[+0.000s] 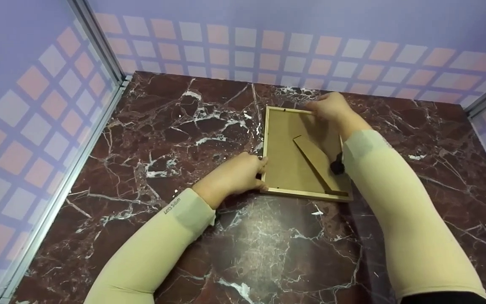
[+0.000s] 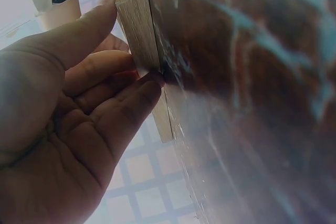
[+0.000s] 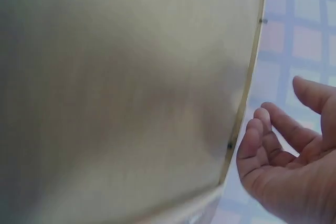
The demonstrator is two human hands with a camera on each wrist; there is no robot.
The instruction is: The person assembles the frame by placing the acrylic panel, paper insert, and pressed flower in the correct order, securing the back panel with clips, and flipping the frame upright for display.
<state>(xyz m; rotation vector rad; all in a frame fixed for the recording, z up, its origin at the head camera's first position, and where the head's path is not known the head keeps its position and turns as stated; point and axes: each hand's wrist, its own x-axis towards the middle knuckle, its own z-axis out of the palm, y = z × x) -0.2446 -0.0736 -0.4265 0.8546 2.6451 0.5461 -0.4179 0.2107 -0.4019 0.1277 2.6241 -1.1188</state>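
A picture frame (image 1: 285, 160) lies back side up on the marble tabletop, with a light wooden rim and a brown backing board. A stand leg (image 1: 317, 162) on its back slants toward the near edge. My left hand (image 1: 243, 173) holds the frame's near left corner; in the left wrist view the thumb and fingers (image 2: 139, 95) meet the wooden edge. At the far right edge is my right hand (image 1: 329, 107). In the right wrist view its fingers (image 3: 252, 140) are loosely bent beside the rim, with nothing between them and the thumb.
The dark red marble tabletop (image 1: 192, 139) spreads around the frame. A lilac wall with pale squares (image 1: 245, 38) stands behind, and another wall (image 1: 28, 109) with a metal strip borders the left side. A black device (image 1: 337, 164) sits at the right wrist.
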